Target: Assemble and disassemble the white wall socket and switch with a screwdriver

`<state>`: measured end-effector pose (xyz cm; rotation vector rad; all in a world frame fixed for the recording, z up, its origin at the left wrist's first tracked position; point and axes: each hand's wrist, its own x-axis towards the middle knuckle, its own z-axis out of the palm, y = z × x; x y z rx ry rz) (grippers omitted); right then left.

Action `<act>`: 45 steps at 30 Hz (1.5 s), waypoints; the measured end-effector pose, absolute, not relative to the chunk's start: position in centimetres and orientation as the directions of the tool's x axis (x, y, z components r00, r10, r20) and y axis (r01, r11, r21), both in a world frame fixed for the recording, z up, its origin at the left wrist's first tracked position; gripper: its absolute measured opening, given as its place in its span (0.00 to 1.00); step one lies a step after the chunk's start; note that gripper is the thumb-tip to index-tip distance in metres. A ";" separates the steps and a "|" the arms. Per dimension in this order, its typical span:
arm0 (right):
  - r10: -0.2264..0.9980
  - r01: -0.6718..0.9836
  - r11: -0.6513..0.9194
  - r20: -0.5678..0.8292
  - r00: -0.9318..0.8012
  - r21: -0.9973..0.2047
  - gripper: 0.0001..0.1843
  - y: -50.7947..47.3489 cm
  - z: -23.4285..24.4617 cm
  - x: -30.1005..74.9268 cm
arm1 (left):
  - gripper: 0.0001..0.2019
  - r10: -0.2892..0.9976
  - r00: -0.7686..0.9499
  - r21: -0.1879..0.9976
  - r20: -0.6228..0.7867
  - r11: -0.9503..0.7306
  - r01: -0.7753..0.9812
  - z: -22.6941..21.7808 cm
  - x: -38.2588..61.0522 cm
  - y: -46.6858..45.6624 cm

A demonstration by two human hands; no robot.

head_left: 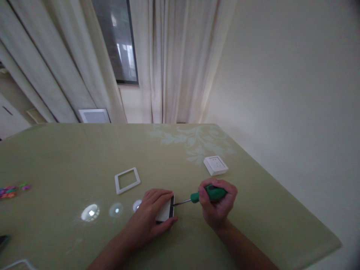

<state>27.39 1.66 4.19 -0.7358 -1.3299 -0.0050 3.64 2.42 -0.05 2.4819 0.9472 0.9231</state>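
My left hand (150, 217) lies over a white switch module (166, 210) on the green table (70, 161), fingers wrapped around it and holding it down. My right hand (218, 204) is closed around the green handle of a screwdriver (208, 194). Its metal shaft points left, and the tip meets the right edge of the module. A white square cover frame (127, 180) lies just beyond my left hand. A white wall socket (215, 165) rests farther back on the right.
Small colourful pieces (12, 190) lie at the table's left edge. A dark object (3, 240) and a white rim (19, 264) show at the bottom left. Curtains (174, 60) and a window are behind the table; the table's right edge falls off near a wall.
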 end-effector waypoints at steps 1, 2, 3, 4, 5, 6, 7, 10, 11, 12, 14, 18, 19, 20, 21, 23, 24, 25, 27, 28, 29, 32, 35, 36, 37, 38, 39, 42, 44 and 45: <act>0.392 0.399 0.789 0.882 0.260 -0.468 0.18 1.6 4.3 27.2 | 0.24 0.684 0.568 0.499 0.457 -0.726 0.473 0.0 3.7 2.4; 0.388 0.390 0.798 0.887 0.249 -0.459 0.17 1.6 4.4 27.1 | 0.24 0.683 0.567 0.497 0.460 -0.727 0.473 0.0 3.7 2.4; 0.387 0.380 0.807 0.890 0.240 -0.453 0.17 1.5 4.6 27.0 | 0.24 0.683 0.565 0.496 0.463 -0.728 0.474 -0.1 3.8 2.4; 0.387 0.369 0.813 0.892 0.234 -0.449 0.17 1.5 4.7 27.0 | 0.24 0.685 0.562 0.497 0.464 -0.726 0.475 -0.1 3.8 2.4; 0.387 0.361 0.818 0.893 0.230 -0.448 0.17 1.5 4.8 27.0 | 0.24 0.686 0.560 0.498 0.465 -0.725 0.475 -0.1 3.9 2.4; 0.387 0.354 0.822 0.893 0.227 -0.446 0.17 1.4 4.8 27.0 | 0.24 0.687 0.559 0.501 0.465 -0.724 0.474 -0.1 3.9 2.5; 0.386 0.350 0.826 0.896 0.222 -0.442 0.18 1.3 4.8 27.0 | 0.24 0.686 0.558 0.503 0.467 -0.725 0.471 -0.2 3.9 2.5; 0.350 0.346 0.850 0.917 0.189 -0.396 0.22 1.0 4.5 26.9 | 0.24 0.681 0.555 0.499 0.477 -0.730 0.467 -0.3 4.1 2.5; 0.338 0.347 0.857 0.924 0.178 -0.380 0.22 0.9 4.4 26.9 | 0.24 0.681 0.554 0.496 0.478 -0.730 0.470 -0.3 4.1 2.5; 0.333 0.354 0.856 0.926 0.177 -0.376 0.23 0.9 4.2 26.8 | 0.24 0.683 0.554 0.494 0.476 -0.729 0.474 -0.3 4.2 2.5; 0.352 0.384 0.829 0.913 0.206 -0.406 0.20 1.0 3.9 26.5 | 0.24 0.688 0.554 0.496 0.468 -0.724 0.479 -0.4 4.3 2.5; 0.411 0.438 0.728 0.846 0.338 -0.528 0.15 1.8 3.6 25.8 | 0.22 0.692 0.553 0.501 0.464 -0.720 0.480 -0.7 4.5 2.6; 0.421 0.441 0.703 0.827 0.373 -0.557 0.14 2.0 3.6 25.7 | 0.22 0.688 0.552 0.497 0.470 -0.724 0.479 -0.8 4.5 2.7; 0.432 0.441 0.675 0.802 0.413 -0.591 0.13 2.2 3.6 25.6 | 0.22 0.683 0.551 0.489 0.480 -0.730 0.478 -0.9 4.6 2.8; 0.446 0.434 0.644 0.770 0.456 -0.630 0.13 2.4 3.5 25.5 | 0.22 0.676 0.550 0.480 0.491 -0.736 0.477 -0.9 4.6 2.9; 0.484 0.395 0.575 0.687 0.542 -0.717 0.12 2.7 3.2 25.5 | 0.22 0.665 0.544 0.462 0.512 -0.747 0.479 -1.1 4.6 3.0; 0.508 0.362 0.536 0.634 0.583 -0.762 0.13 2.8 3.0 25.5 | 0.22 0.661 0.540 0.453 0.521 -0.751 0.481 -1.2 4.5 3.1; 0.536 0.323 0.494 0.575 0.619 -0.807 0.14 2.9 2.7 25.6 | 0.21 0.657 0.536 0.445 0.529 -0.753 0.484 -1.2 4.5 3.2; 0.594 0.231 0.401 0.444 0.671 -0.886 0.18 3.1 1.9 25.8 | 0.21 0.649 0.528 0.428 0.547 -0.759 0.490 -1.4 4.4 3.3; 0.620 0.186 0.356 0.380 0.686 -0.916 0.20 3.3 1.5 26.0 | 0.20 0.646 0.523 0.420 0.556 -0.762 0.494 -1.5 4.3 3.4; 0.642 0.145 0.314 0.322 0.696 -0.938 0.22 3.4 1.1 26.1 | 0.20 0.642 0.519 0.412 0.564 -0.763 0.497 -1.5 4.3 3.5; 0.679 0.057 0.229 0.202 0.706 -0.972 0.26 3.9 0.4 26.3 | 0.19 0.631 0.512 0.390 0.583 -0.770 0.505 -1.7 4.2 3.6; 0.693 0.013 0.194 0.146 0.706 -0.981 0.29 4.2 0.1 26.3 | 0.19 0.620 0.506 0.368 0.599 -0.775 0.514 -1.8 4.0 3.8; 0.696 0.004 0.188 0.136 0.705 -0.982 0.30 4.3 0.1 26.3 | 0.19 0.618 0.503 0.362 0.605 -0.775 0.517 -1.9 3.9 3.9; 0.699 -0.003 0.183 0.128 0.704 -0.983 0.31 4.4 0.0 26.2 | 0.19 0.617 0.499 0.359 0.609 -0.775 0.520 -2.0 3.9 4.0; 0.701 -0.007 0.179 0.122 0.702 -0.984 0.32 4.4 -0.1 26.2 | 0.18 0.616 0.494 0.356 0.614 -0.774 0.523 -2.1 3.8 4.1; 0.703 -0.011 0.175 0.118 0.701 -0.984 0.33 4.5 -0.1 26.2 | 0.18 0.615 0.491 0.354 0.617 -0.774 0.525 -2.1 3.7 4.2; 0.706 -0.019 0.169 0.108 0.700 -0.985 0.35 4.4 -0.3 26.2 | 0.18 0.615 0.477 0.348 0.627 -0.770 0.534 -2.5 3.6 4.5; 0.707 -0.026 0.172 0.104 0.699 -0.985 0.35 4.4 -0.4 26.2 | 0.18 0.618 0.458 0.346 0.639 -0.763 0.546 -2.8 3.5 4.7; 0.709 -0.031 0.176 0.104 0.698 -0.984 0.36 4.4 -0.3 26.2 | 0.18 0.622 0.446 0.348 0.644 -0.756 0.554 -3.0 3.4 4.9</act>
